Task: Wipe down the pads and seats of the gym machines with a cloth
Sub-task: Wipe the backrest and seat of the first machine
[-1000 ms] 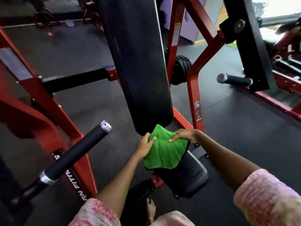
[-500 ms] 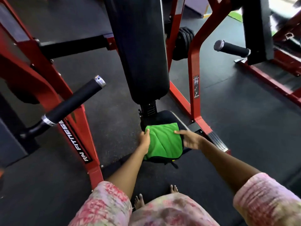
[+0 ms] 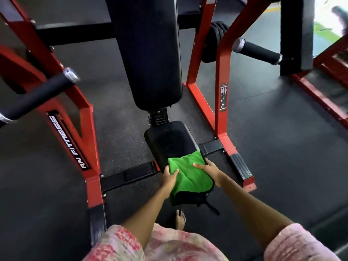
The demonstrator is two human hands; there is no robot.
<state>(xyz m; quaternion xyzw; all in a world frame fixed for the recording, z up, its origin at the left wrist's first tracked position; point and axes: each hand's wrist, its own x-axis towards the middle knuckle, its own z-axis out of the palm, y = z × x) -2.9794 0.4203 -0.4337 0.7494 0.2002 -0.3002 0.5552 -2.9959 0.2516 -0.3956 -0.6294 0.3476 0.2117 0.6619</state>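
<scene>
**Dark gym floor, red machine, both hands on the cloth**

Left hand (image 3: 169, 177) grips the green cloth's (image 3: 190, 177) left edge, thumb on top. Right hand (image 3: 211, 171) pinches its right edge, arm extended. Cloth drapes over the near end of the black seat (image 3: 167, 141), below the upright back pad (image 3: 148, 53).

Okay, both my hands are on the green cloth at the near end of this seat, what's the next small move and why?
Probably push the green cloth forward, toward the back pad. Both hands, left and right, hold it at the near edge of the seat, part hanging off, while most of the seat lies uncovered ahead.
</scene>
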